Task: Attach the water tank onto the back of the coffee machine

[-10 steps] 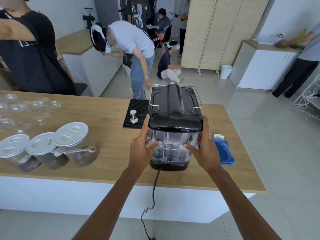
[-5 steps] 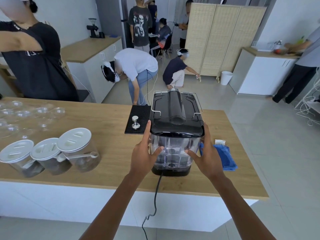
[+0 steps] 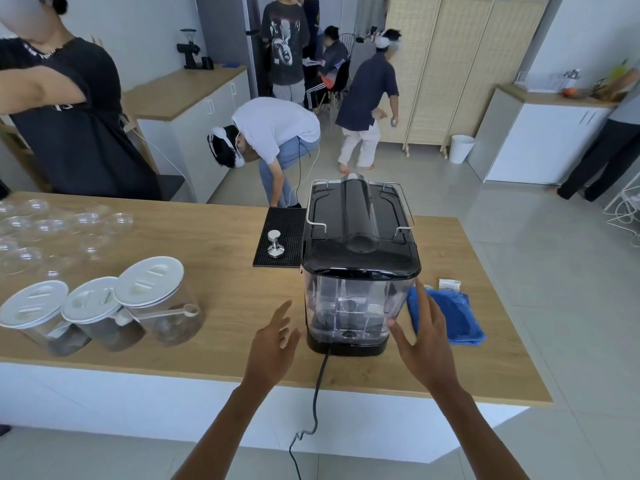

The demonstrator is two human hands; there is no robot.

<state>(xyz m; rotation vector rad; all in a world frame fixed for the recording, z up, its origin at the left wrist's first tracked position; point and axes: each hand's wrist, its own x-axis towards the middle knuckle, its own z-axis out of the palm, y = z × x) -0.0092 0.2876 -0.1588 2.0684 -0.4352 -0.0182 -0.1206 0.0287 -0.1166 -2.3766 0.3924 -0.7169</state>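
Note:
The black coffee machine point(image 3: 360, 226) stands on the wooden counter point(image 3: 221, 258) with its back toward me. The clear plastic water tank point(image 3: 353, 306) sits upright against that back, on the machine's black base. My left hand point(image 3: 273, 348) hovers a short way left of the tank, fingers spread, touching nothing. My right hand point(image 3: 424, 341) is at the tank's right lower corner with fingers apart; its thumb is near or just touching the tank wall.
A black power cord point(image 3: 317, 393) hangs over the counter's near edge. A blue cloth point(image 3: 450, 317) lies right of the machine. A tamper point(image 3: 275, 244) stands on a black mat point(image 3: 282, 216). Three lidded jars point(image 3: 104, 310) and glass cups point(image 3: 41, 233) at left. Several people stand beyond.
Both hands were pressed on the tank's sides. Now they have drawn back off it, the left clearly apart, and the tank stays in place on the machine.

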